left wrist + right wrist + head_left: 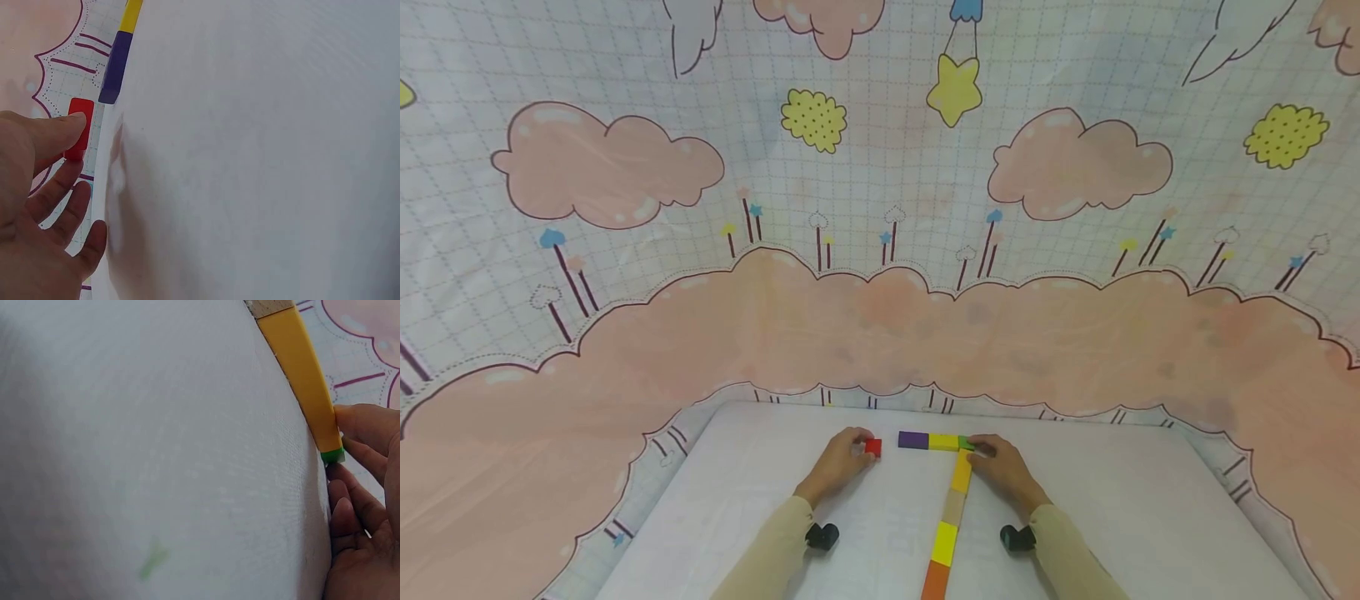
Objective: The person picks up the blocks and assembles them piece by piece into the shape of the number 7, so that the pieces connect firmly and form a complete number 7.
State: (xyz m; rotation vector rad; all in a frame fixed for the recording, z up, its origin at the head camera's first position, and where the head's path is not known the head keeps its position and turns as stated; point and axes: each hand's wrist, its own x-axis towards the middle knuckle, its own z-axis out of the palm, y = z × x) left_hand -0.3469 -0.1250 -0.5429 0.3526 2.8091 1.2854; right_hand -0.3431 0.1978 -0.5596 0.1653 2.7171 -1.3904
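Observation:
My left hand point(835, 468) pinches a red block point(873, 448) between thumb and fingers, just left of a purple block point(913, 440) with a gap between them. In the left wrist view the thumb lies across the red block point(79, 105), while the other fingers spread below. My right hand point(1009, 477) holds a small green block point(965, 442) at the row's right end, partly hidden by the fingers. From the right wrist, its thumb touches the amber block point(301, 378) beside the green block point(332, 455). A yellow block point(943, 442) lies between the purple and green ones.
From the green corner, a line of blocks runs toward the front: amber, plain wood point(954, 507), yellow point(944, 543) and orange point(936, 582). They lie on a white-covered table point(700, 517). A patterned cloth point(880, 333) with clouds hangs behind. Black devices point(822, 537) sit at both wrists.

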